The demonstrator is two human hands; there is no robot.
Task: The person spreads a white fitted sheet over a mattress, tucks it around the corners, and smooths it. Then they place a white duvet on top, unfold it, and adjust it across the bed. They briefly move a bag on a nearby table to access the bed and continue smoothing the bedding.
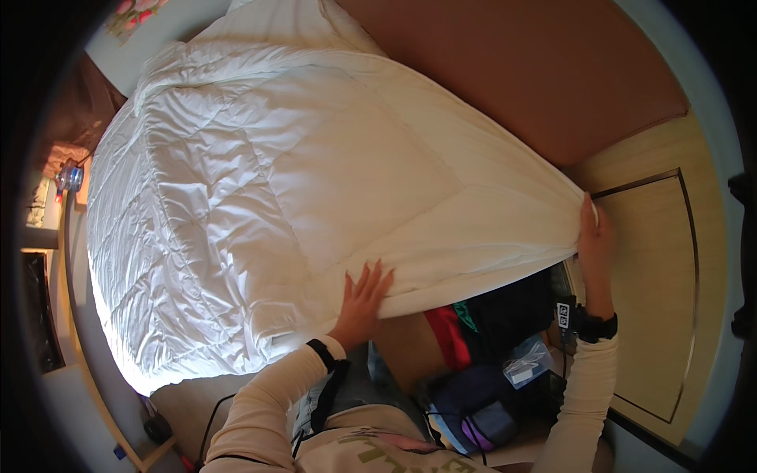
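White quilt [339, 181] covers left and centre, tapers right. Left hand [363, 303] on near edge, fingers spread; right hand [594, 235] pinches right corner. Crowding near right: dark cloth [509, 315], red cloth [448, 336], clear packet [526, 364]. Brown panel [536, 67] far right, wooden panel [650, 292] right.

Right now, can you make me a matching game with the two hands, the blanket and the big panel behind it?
Things:
1. left hand
2. right hand
3. blanket
4. big panel

Places, colours and states:
A. brown
B. gripping the blanket's corner
C. white
D. spread open at the blanket's near edge

Right pairs: 1-D, 2-B, 3-C, 4-A
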